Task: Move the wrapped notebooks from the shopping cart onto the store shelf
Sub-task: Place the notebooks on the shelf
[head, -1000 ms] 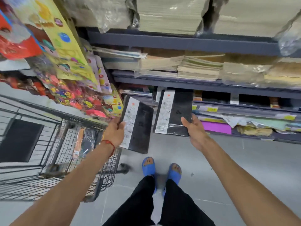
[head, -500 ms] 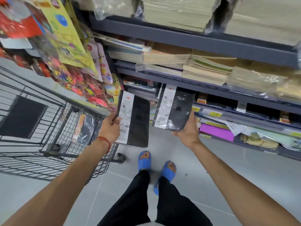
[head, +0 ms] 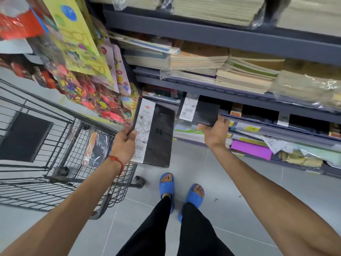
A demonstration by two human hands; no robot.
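Gripping the left-hand notebook at its left edge, the left hand has thumb and fingers curled round the spine side, pinching the cover beside the white label strip. This notebook is black and sealed in clear film. It is held roughly upright in the air above the floor, just beside the front corner of the shopping cart and clear of the shelving. The right hand pinches the near lower corner of the right-hand notebook, with fingers curled over its edge. That notebook is also black and film-wrapped and carries a white barcode label. It is raised to the dark opening below a grey shelf lip; its far end sits at that opening, and whether it rests on a shelf surface cannot be determined. A third wrapped notebook stands tilted inside the cart basket against the wire front wall. A red string bracelet circles the left wrist. Stacked paper notebooks fill the shelf above. A magenta sheet and yellow price tags occupy lower levels. Colourful sticker sheets hang to the left above the cart. Blue sandals stand on the floor below the hands.
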